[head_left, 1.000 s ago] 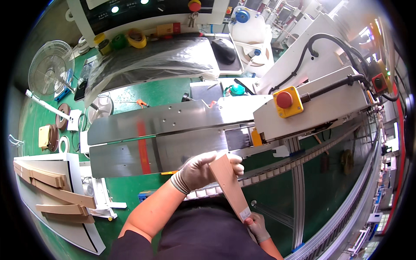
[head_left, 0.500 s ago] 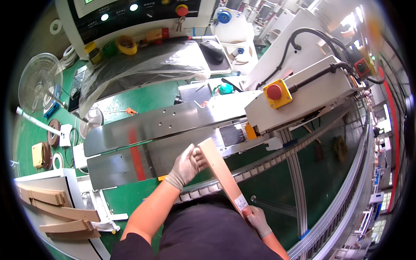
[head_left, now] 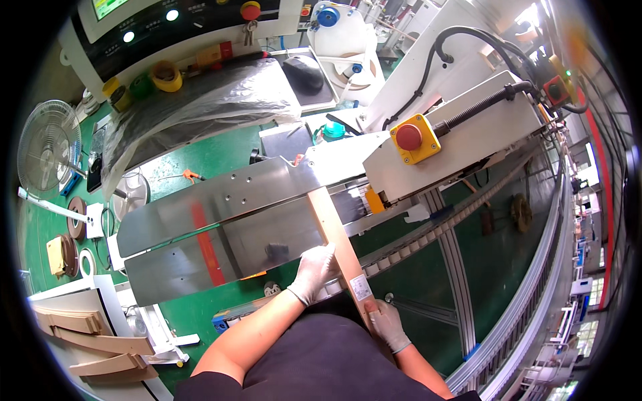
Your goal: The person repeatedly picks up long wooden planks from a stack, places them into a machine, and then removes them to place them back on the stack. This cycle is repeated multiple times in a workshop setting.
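Note:
A long, narrow light-wood board (head_left: 338, 237) with a white label slants across in front of my body. Its far end lies over the metal plates of the machine bed (head_left: 267, 230). My left hand (head_left: 313, 271), in a pale glove, is closed at the board's left edge, about midway along; some of its fingers are hidden. Near the label, my right hand (head_left: 388, 322), also gloved, grips the near end with the thumb on top.
A red button on a yellow box (head_left: 413, 139) sits on the white machine arm at the right. Behind the bed are a plastic-covered surface (head_left: 200, 110) and a black mouse (head_left: 304, 73). Several curved boards (head_left: 100, 341) are stacked at lower left, below a fan (head_left: 48, 147). A roller track (head_left: 394, 257) runs rightward.
My left hand has moved from beside the board's far end down to its middle and closed there. The board has shifted slightly left and its far end now reaches farther over the bed.

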Demonstrator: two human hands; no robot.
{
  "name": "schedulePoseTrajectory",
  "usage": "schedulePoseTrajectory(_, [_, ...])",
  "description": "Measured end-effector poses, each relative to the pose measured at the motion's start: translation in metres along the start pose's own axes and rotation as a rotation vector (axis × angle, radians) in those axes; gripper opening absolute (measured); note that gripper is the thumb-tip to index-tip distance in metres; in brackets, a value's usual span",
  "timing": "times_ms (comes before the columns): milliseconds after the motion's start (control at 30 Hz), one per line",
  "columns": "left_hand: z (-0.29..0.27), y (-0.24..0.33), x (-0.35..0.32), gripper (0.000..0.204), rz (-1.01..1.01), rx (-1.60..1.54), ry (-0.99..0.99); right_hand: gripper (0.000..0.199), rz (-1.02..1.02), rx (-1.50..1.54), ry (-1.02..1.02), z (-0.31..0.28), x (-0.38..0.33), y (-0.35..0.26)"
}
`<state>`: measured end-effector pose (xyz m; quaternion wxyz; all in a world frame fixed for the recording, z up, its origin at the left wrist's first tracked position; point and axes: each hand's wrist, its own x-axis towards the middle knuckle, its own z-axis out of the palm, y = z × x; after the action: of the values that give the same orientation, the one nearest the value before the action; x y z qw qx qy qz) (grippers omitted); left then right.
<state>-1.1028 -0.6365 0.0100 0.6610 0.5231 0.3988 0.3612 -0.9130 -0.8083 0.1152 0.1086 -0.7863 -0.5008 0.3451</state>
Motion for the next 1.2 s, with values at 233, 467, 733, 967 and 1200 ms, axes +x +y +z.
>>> schedulePoseTrajectory(233, [0.027, 0.037, 0.006, 0.034, -0.441, -0.469, 0.207, 0.066, -0.034, 0.059, -0.018, -0.005, 0.013, 0.021])
schedulePoseTrajectory(467, [0.037, 0.010, 0.020, 0.037, -0.201, -0.007, 0.137, 0.059, -0.032, 0.090, -0.051, -0.027, 0.032, 0.042])
schedulePoseTrajectory(733, [0.074, 0.007, 0.056, 0.039, -0.101, 0.147, 0.097, 0.041, -0.029, 0.121, -0.075, -0.054, 0.054, 0.084])
schedulePoseTrajectory(967, [0.132, 0.037, 0.110, 0.018, 0.180, 0.510, 0.175, 0.032, -0.155, 0.018, 0.030, -0.110, 0.076, 0.113])
schedulePoseTrajectory(1200, [0.209, 0.010, 0.143, 0.023, -0.056, 0.123, -0.041, 0.031, -0.086, 0.056, 0.055, -0.153, 0.117, 0.173])
